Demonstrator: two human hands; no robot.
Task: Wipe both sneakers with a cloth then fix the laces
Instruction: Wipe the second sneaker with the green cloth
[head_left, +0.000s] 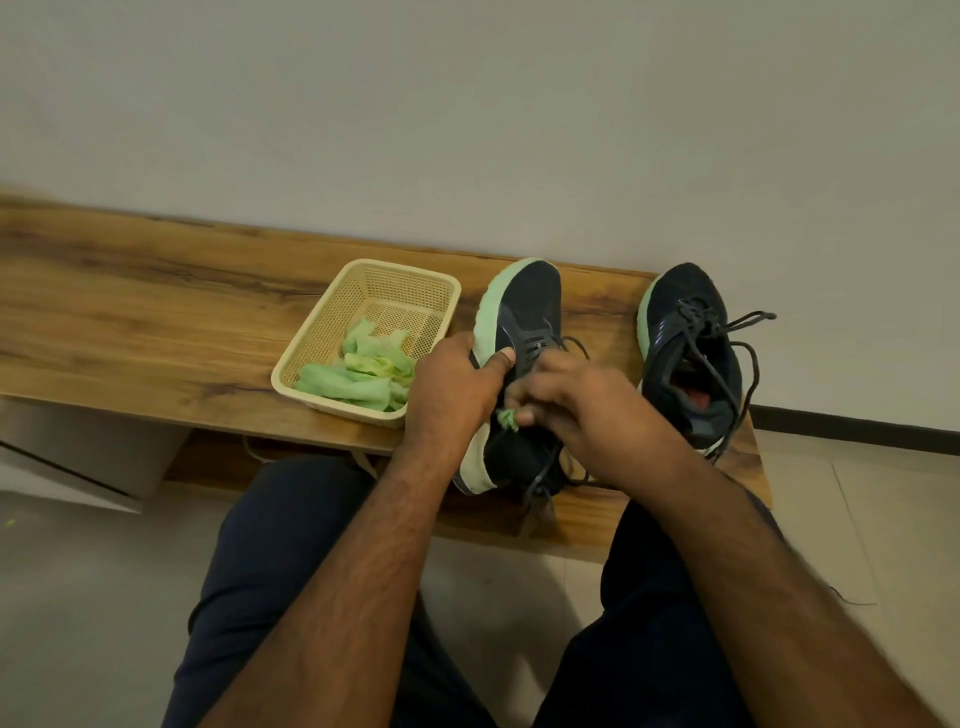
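Two black sneakers with pale green soles stand on a wooden bench (156, 332). My left hand (452, 384) grips the left sneaker (524, 312) by its sole edge, thumb across the upper. My right hand (582, 400) holds a small green cloth (508, 419) against that sneaker's side near the laces; only a scrap of cloth shows beneath the fingers. The right sneaker (691, 358) sits untouched further right, its dark laces (737, 332) loose and spread out.
A cream plastic basket (405, 280) holding several green cloths (358, 374) stands on the bench left of the sneakers. A grey wall rises behind the bench. My knees in dark trousers are below, over a tiled floor.
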